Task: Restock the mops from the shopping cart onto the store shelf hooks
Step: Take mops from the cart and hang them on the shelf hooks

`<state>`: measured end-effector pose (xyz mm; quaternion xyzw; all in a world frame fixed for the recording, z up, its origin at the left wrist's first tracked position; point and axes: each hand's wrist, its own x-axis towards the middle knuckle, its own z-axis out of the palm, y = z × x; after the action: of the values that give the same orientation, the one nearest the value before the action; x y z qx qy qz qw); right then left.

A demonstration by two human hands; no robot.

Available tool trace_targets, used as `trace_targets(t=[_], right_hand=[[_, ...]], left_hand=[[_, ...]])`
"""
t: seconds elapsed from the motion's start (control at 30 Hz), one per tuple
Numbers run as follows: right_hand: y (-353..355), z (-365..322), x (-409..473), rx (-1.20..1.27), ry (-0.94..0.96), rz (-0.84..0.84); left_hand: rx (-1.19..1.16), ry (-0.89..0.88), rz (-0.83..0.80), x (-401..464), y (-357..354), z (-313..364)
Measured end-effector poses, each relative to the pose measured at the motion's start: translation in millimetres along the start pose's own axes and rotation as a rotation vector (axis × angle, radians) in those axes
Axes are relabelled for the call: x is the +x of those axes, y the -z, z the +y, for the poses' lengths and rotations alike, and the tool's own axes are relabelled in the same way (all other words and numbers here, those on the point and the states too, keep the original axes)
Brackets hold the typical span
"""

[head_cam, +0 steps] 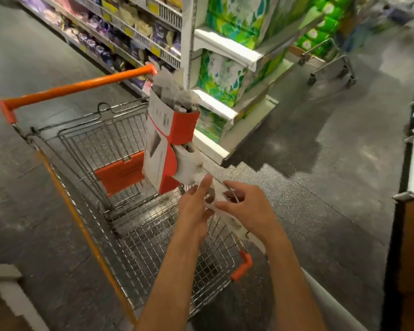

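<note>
Both forearms and hands are bare, with no sleeves visible.

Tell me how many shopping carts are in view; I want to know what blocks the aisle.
2. One orange-handled shopping cart stands directly below the person's hands, its basket under the mop. A second cart sits beyond the shelf end, upper right, blurred. Others may be hidden.

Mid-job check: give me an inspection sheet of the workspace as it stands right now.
Surface: grey speckled floor; no hooks seen.
Job's things: one mop, red-and-white card sleeve, grey strands on top, held above the shopping cart; basket looks otherwise bare.
Clutter: a second trolley in the aisle.
Grippers: left hand fingers straight against the mop's white handle; right hand grips it.
Cables: nothing seen.
Surroundings: shelf end stacked with green packs; snack shelves behind.
</note>
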<state>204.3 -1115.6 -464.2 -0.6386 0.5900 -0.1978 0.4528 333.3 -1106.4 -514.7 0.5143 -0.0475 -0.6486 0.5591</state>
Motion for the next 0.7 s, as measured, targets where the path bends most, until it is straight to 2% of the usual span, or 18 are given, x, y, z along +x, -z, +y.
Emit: trace_targets(t=[0.13,0.37,0.57,0.7], right_hand=[[30,-8,-35,0.095,0.026,0.076],[78,-6,-106,0.21,0.1,0.233],[115,15,-183,0.24,0.133,0.445],[126,34,-250,0.307,0.136,0.551]], left_hand=[[0.104,-0.068,-0.131,-29,-26,5],[0.328,-0.23,-0.267,-84,-76,-8],[0.431,-0.291,-0.554,-143,-103,-37],[0.473,-0.326,-0.647,-188,-118,-70]])
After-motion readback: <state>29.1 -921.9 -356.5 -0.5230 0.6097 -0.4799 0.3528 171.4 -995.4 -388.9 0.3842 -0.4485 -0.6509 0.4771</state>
